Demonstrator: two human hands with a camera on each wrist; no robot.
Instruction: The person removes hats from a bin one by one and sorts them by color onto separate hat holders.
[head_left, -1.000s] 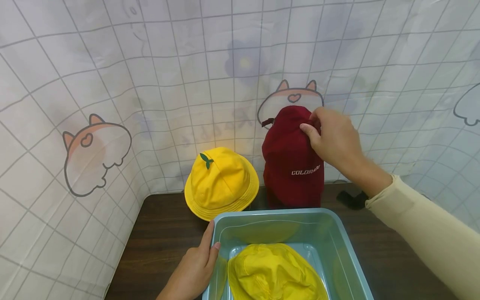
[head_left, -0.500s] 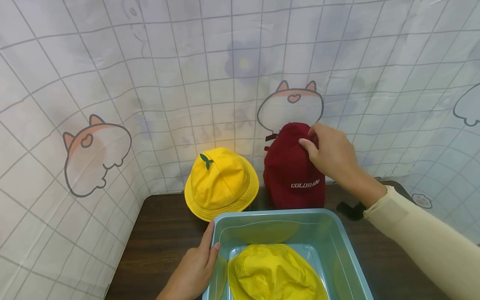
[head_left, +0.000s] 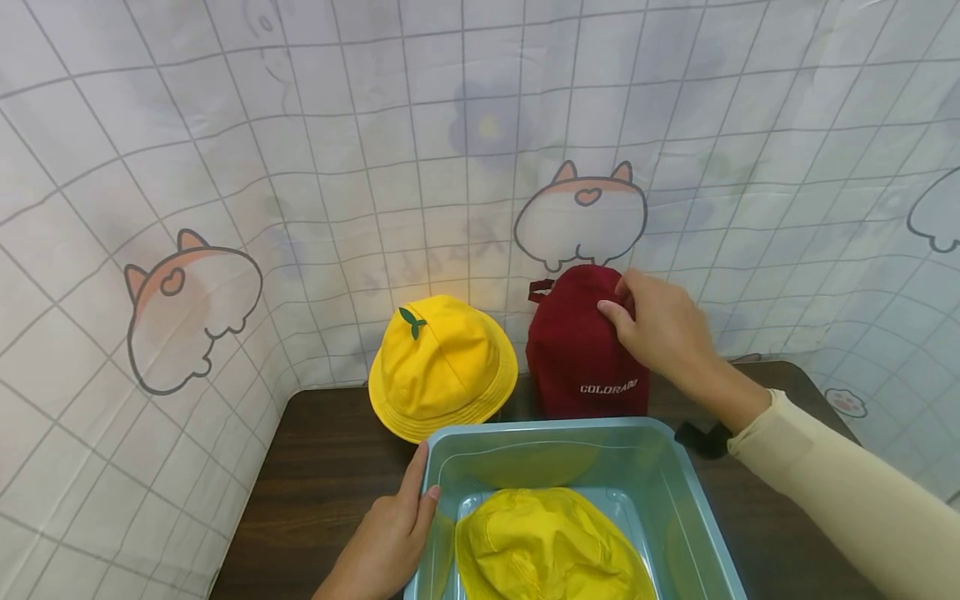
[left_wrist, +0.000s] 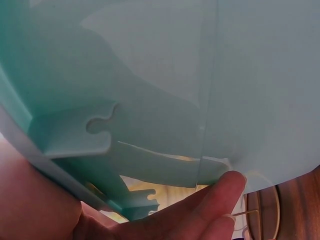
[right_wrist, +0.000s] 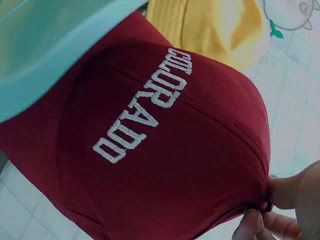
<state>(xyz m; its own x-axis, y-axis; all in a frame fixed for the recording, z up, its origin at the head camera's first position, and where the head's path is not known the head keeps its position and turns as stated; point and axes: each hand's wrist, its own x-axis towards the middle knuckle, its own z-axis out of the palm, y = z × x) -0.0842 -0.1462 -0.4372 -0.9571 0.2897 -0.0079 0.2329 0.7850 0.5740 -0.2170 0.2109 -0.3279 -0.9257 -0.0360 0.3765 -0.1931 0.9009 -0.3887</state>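
Observation:
A dark red baseball cap with white "COLORADO" lettering stands behind the bin, its lower part hidden by the bin's rim. My right hand pinches the cap's crown; in the right wrist view thumb and fingers meet on a fold of its cloth. My left hand grips the left rim of a light blue plastic bin. In the left wrist view its fingers lie against the bin's outer wall, under the rim. A crumpled yellow bucket hat lies inside the bin.
Left of the red cap, a yellow hat with a green sprout rests above the dark wooden table. A small black object lies right of the bin. Behind everything hangs a gridded cloth with cartoon prints.
My right hand has moved down with the red cap, which now sits lower behind the bin. The left hand, the bin and both yellow hats have stayed in place.

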